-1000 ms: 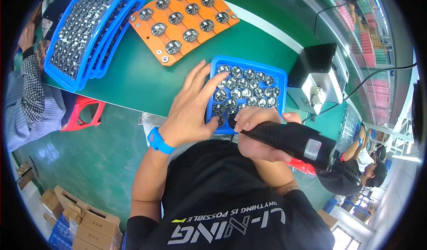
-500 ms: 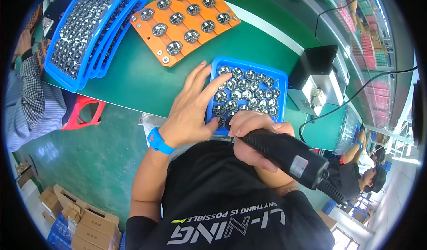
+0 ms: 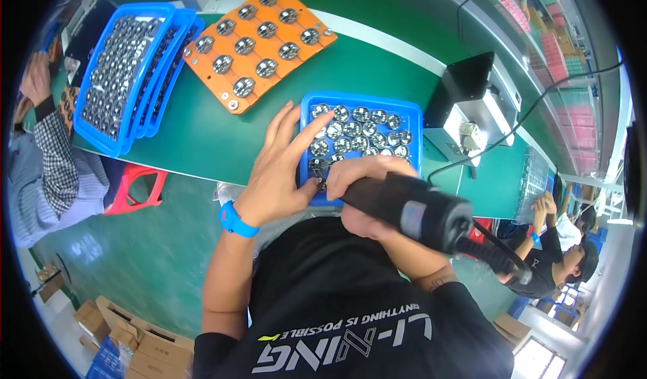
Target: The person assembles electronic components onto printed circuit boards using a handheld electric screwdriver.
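Observation:
My right hand [image 3: 367, 193] is wrapped round a black corded electric screwdriver [image 3: 404, 210], its rear end tilted to the right and smeared by motion. The tip is hidden behind my fingers, over the near left part of a blue tray [image 3: 419, 129]. Inside that tray sit several round parts with small circuit boards [image 3: 352, 129]. My left hand [image 3: 273, 166] rests along the tray's left side with its fingers spread, the forefinger reaching over the rim. Its thumb touches or nearly touches a round part [image 3: 321, 185] in the near left corner.
An orange fixture plate [image 3: 256, 48] holding round boards lies beyond the tray. Stacked, tilted blue trays [image 3: 121, 75] stand at left, near another person's arm [image 3: 50, 136]. At right are a black-and-silver device [image 3: 465, 102] and a cable [image 3: 532, 102]. Another person works at far right.
The screwdriver's rear end has swung nearer to me and leftward in my right hand. The view has shifted a little; my left hand keeps its place against the tray.

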